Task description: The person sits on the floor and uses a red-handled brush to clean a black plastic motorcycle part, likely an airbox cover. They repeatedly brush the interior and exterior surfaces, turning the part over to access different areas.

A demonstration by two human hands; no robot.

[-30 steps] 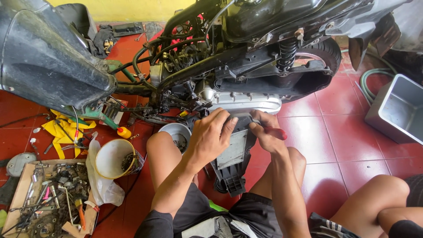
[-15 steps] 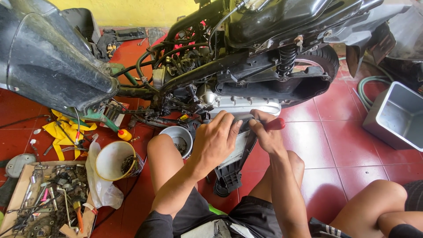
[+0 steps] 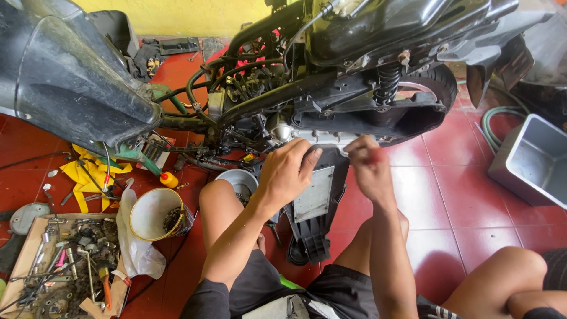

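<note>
While the stripped scooter stands over red tiles, the left hand is clamped on the top edge of a black plastic cover propped between the knees, and the right hand is closed round a red-handled tool at the cover's upper corner; a white bowl sits just beside.

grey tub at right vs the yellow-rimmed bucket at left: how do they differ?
The grey tub is rectangular with straight walls; the bucket is round with a yellow rim. The tub looks bare inside; the bucket holds a dark clump of small parts. The tub looks larger than the bucket. The tub stands alone on the red tiles; the bucket has a white plastic bag against it. Both stand upright and open on the floor.
</note>
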